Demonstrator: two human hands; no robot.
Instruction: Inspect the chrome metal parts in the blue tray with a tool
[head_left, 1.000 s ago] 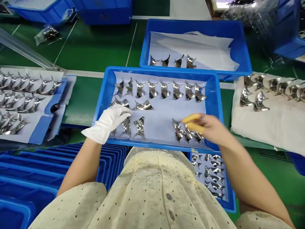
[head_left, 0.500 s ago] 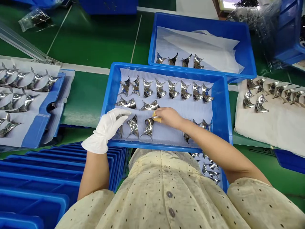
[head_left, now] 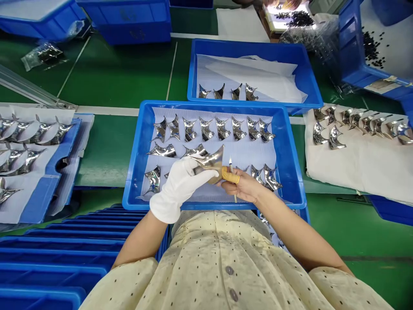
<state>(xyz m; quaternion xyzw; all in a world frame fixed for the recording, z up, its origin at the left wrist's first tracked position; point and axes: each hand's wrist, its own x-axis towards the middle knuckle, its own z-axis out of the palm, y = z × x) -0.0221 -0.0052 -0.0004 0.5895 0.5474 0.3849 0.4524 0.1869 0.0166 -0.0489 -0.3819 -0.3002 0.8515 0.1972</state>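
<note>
- Head view, looking down over a pale dotted shirt (head_left: 209,267) at a green workbench (head_left: 109,77)
- The left hand (head_left: 179,185), in a white fabric glove, has its fingers closed around a curved polished metal piece (head_left: 209,163), holding it up above the middle of the tray
- The bare right hand (head_left: 241,185) sits just beside the piece, with a yellow finger cot (head_left: 229,175) on one finger touching the piece's lower edge
- A thin stick (head_left: 233,189) stands upright between the right fingers, apparently gripped there; its exact kind is hard to tell
- Beneath the hands is a blue plastic tray (head_left: 135,155) lined with a pale sheet (head_left: 245,148), where similar metal pieces (head_left: 206,129) stand in a long row along the far side, with more in shorter rows nearer the person
- Beyond it, a second blue tray (head_left: 248,45) holds crumpled white sheets and four pieces in a row
- To the right, a white cloth (head_left: 338,163) carries more pieces, and on the left a white sheet (head_left: 32,116) over a blue tray has further rows
- Stacked blue crates (head_left: 64,245) fill the lower left, and a tilted blue crate (head_left: 371,56) at the upper right holds small dark parts
</note>
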